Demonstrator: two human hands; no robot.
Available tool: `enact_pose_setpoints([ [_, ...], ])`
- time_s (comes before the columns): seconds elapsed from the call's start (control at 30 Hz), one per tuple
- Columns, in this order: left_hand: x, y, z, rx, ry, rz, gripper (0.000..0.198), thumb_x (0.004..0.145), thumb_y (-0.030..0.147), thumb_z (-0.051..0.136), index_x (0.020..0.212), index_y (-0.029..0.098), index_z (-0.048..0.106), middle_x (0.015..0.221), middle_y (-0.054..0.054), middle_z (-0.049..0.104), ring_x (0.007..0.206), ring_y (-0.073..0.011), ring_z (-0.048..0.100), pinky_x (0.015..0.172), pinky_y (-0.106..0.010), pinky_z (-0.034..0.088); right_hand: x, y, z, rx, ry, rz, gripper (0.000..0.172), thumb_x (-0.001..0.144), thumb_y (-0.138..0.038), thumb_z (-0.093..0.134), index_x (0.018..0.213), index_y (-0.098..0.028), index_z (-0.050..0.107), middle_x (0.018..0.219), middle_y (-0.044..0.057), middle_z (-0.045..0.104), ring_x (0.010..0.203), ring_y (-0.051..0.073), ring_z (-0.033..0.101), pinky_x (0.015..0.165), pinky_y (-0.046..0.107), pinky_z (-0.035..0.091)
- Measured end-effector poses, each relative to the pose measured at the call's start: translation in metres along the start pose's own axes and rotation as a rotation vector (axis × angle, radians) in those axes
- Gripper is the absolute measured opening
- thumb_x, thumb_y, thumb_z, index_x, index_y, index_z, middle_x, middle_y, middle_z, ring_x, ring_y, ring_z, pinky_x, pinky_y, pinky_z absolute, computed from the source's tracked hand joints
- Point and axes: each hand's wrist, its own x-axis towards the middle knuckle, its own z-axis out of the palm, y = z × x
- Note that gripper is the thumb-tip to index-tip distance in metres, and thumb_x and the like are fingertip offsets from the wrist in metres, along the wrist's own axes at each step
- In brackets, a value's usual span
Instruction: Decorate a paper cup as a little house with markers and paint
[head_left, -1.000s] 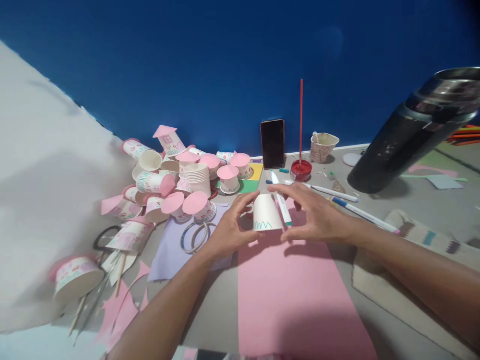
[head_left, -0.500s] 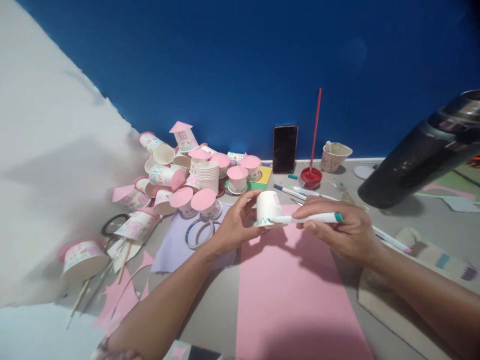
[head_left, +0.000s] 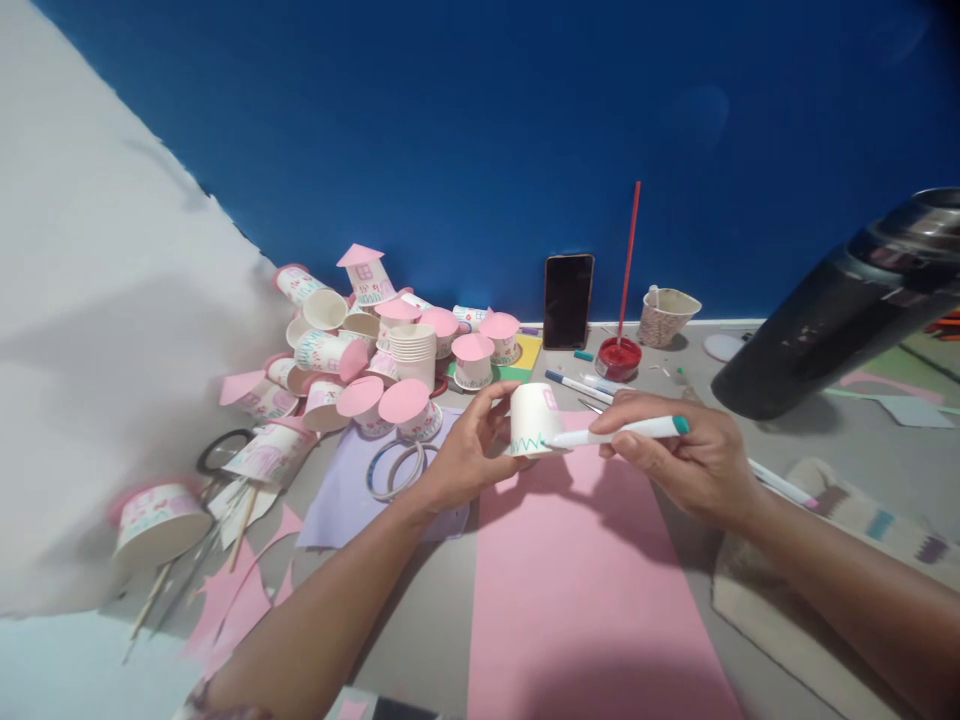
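My left hand (head_left: 472, 445) grips a small white paper cup (head_left: 531, 410), turned upside down, from its left side. A pink window is drawn near the cup's top, and a green zigzag line runs along its lower part. Between the thumb and fingers of my right hand (head_left: 682, 450) is a white marker with a green end (head_left: 622, 432). Its tip touches the cup at the right end of the zigzag. Beneath both hands lies a pink sheet of paper (head_left: 577, 600).
Many decorated cups with pink paper roofs (head_left: 405, 402) crowd the left, around a stack of plain cups (head_left: 412, 350). Tape rings (head_left: 394, 470) lie on lilac paper. At the back stand a phone (head_left: 568, 300) and a red paint pot (head_left: 619, 358); a black flask (head_left: 817, 310) is at right.
The marker tip has moved slightly right along the cup, and the green zigzag is a little longer. Both hands keep their hold.
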Motion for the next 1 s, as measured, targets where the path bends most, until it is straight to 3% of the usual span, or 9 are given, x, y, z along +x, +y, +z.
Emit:
enact_pose_setpoints([
  [0.43, -0.001, 0.0034, 0.0072, -0.126, 0.052, -0.055, 0.072, 0.071, 0.019, 0.093, 0.132, 0.031, 0.056, 0.142, -0.006, 0.056, 0.137, -0.0295, 0.056, 0.103, -0.037, 0.051, 0.0007, 0.0005, -0.0042, -0.04, 0.064, 0.013, 0.008, 0.102, -0.028, 0.072, 0.102, -0.026, 0.079, 0.079, -0.001, 0.077, 0.064, 0.014, 0.069, 0.057, 0.026, 0.051],
  [1.0, -0.0018, 0.0002, 0.0086, -0.134, 0.112, -0.099, 0.078, 0.069, 0.019, 0.095, 0.136, 0.031, 0.054, 0.151, -0.008, 0.057, 0.148, -0.0322, 0.052, 0.116, -0.043, 0.049, 0.0051, -0.0019, -0.0072, 0.056, 0.091, 0.024, 0.017, 0.106, -0.031, 0.065, 0.1, -0.025, 0.08, 0.069, -0.001, 0.073, 0.063, 0.014, 0.067, 0.058, 0.025, 0.052],
])
